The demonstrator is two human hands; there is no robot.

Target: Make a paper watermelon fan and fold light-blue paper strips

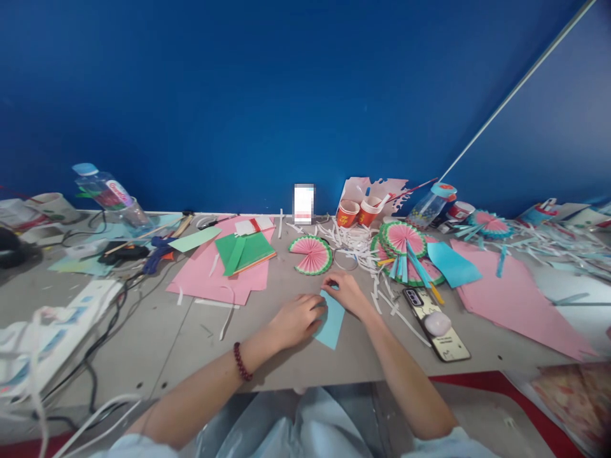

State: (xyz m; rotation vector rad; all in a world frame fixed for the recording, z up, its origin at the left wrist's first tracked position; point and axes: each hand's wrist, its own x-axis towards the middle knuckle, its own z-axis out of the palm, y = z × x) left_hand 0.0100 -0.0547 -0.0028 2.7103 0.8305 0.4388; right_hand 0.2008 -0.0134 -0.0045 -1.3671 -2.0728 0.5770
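Note:
A light blue sheet of paper (334,323) lies on the grey table in front of me. My left hand (301,318) holds the sheet at its left edge with curled fingers. At the sheet's top end, my right hand (344,292) has its thumb and fingers drawn together on the paper; the exact grip there is partly hidden. Just beyond both hands sits a pleated paper fan (311,256), pink with a green and white rim, spread almost into a full circle with a gap on its left.
Pink sheets (191,280) and green paper (255,254) lie to the left. On the right are a phone (451,346), more watermelon-like fans (405,242), and another blue sheet (456,264). Paper cups (348,214) and a lit phone screen (304,203) stand by the blue wall. Cables (93,346) run along the left.

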